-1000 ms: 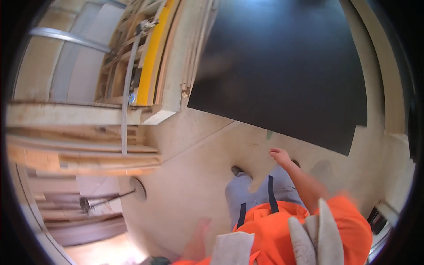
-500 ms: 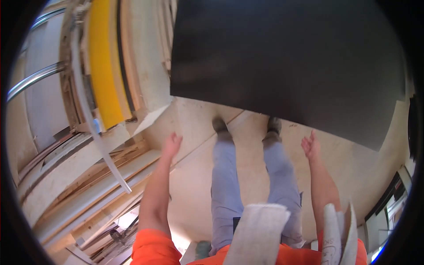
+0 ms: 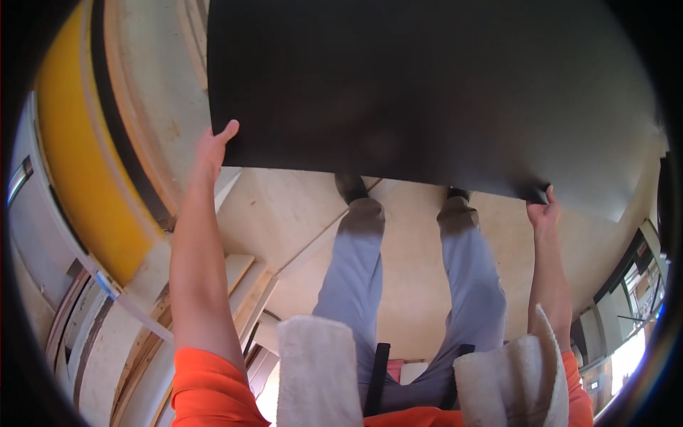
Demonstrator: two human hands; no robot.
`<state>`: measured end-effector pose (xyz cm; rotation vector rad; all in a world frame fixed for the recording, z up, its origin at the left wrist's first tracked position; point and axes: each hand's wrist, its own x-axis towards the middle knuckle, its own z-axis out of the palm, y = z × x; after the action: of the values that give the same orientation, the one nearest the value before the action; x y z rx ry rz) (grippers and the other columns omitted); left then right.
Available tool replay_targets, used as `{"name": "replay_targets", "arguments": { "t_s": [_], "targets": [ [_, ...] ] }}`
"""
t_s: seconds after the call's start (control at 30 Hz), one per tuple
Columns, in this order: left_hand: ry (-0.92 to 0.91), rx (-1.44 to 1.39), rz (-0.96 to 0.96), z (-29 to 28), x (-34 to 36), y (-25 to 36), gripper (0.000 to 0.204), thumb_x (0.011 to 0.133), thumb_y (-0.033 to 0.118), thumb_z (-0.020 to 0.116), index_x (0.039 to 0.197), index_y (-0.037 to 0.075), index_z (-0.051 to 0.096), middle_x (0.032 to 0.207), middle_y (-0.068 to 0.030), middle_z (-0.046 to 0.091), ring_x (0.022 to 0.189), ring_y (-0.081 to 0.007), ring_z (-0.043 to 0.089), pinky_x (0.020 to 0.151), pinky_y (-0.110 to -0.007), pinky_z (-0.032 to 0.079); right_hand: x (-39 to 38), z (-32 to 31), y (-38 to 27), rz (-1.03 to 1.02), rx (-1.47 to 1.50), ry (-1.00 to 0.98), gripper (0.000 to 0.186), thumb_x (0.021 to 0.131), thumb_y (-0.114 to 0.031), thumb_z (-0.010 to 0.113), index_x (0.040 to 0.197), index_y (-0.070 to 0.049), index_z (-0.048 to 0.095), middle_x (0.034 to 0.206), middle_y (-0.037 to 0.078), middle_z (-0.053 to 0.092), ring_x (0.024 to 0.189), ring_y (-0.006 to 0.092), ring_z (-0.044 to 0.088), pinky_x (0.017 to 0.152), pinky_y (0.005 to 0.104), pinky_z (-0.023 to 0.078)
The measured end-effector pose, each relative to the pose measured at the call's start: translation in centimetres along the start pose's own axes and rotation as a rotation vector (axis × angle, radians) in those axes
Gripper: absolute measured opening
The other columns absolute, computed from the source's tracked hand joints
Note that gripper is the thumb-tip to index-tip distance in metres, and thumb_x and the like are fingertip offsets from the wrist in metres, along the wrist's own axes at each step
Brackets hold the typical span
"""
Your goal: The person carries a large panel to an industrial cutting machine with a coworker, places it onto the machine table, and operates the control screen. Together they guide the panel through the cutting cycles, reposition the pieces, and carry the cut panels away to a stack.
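Note:
A large, smooth black sheet [image 3: 398, 85] fills the upper part of the view, its near edge running across above my shoes. At its near left corner, my left hand [image 3: 219, 147] is closed around the side edge, with the thumb lying over the top face. Toward the right, my right hand [image 3: 544, 206] pinches the near edge, thumb on top, and the sheet dimples there. Both hands' fingers beneath the sheet are hidden.
A yellow panel [image 3: 85, 164] and other boards lean upright at the left. Below them lie stacked wooden boards [image 3: 245, 285]. Two cloth flaps [image 3: 316, 370] hang at my chest. Under my feet is a pale floor [image 3: 420, 285] with a seam.
Both hands were apart from the sheet and now grip it, the left having moved outward and forward, the right outward. The view has shifted, and the yellow panel appears farther left.

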<state>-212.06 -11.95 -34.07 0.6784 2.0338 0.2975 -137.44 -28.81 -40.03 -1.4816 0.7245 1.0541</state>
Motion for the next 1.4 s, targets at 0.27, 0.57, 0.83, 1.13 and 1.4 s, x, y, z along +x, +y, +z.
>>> {"name": "replay_targets", "arguments": {
  "t_s": [0.27,0.57,0.83,1.13,1.4],
  "targets": [
    [-0.047,-0.013,0.077,-2.1,-14.9,7.3,0.062,0.084,0.033,0.078,0.130,-0.003,0.056,0.121,-0.0105,0.065,0.109,-0.0207,0.060,0.097,-0.035,0.047,-6.0,-5.8,-7.0,0.106,0.078,-0.018,0.026,0.099,-0.026,0.059,0.112,-0.003,0.060,0.114,0.014,0.064,0.107,0.0314,0.061,0.101,0.0484,0.049],
    [0.071,-0.027,0.177,-8.3,-41.9,16.5,0.058,0.087,0.013,0.073,0.137,-0.001,0.049,0.126,-0.0099,0.061,0.112,-0.0230,0.059,0.101,-0.036,0.045,-15.9,-13.1,-15.0,0.128,0.236,-0.226,0.027,0.101,-0.017,0.050,0.124,-0.003,0.053,0.123,0.013,0.061,0.114,0.0326,0.058,0.107,0.0526,0.043],
    [0.186,0.117,0.187,-9.1,-64.4,18.2,0.077,0.086,0.038,0.073,0.142,-0.006,0.044,0.141,-0.0180,0.051,0.125,-0.0305,0.050,0.104,-0.040,0.042,-34.6,-21.8,-23.9,0.193,0.439,-0.220,0.031,0.098,-0.004,0.046,0.128,0.003,0.049,0.130,0.017,0.056,0.121,0.0337,0.054,0.106,0.0518,0.043],
    [-0.209,0.149,0.323,0.0,-68.6,9.3,0.064,0.092,0.039,0.063,0.137,-0.005,0.050,0.137,-0.0157,0.055,0.125,-0.0286,0.052,0.107,-0.039,0.040,-38.9,-42.1,-22.9,-0.008,0.295,0.058,0.035,0.095,-0.013,0.063,0.123,0.008,0.055,0.122,0.017,0.061,0.113,0.0308,0.060,0.097,0.0433,0.051],
    [-0.403,0.249,0.277,9.8,-78.8,-13.7,0.056,0.097,0.039,0.054,0.133,-0.004,0.055,0.134,-0.0137,0.059,0.124,-0.0269,0.054,0.109,-0.037,0.038,-46.2,-70.4,-15.1,0.028,0.363,0.100,0.028,0.094,-0.010,0.062,0.117,0.006,0.058,0.112,0.015,0.064,0.099,0.0276,0.066,0.088,0.0424,0.056]
  ]
}}
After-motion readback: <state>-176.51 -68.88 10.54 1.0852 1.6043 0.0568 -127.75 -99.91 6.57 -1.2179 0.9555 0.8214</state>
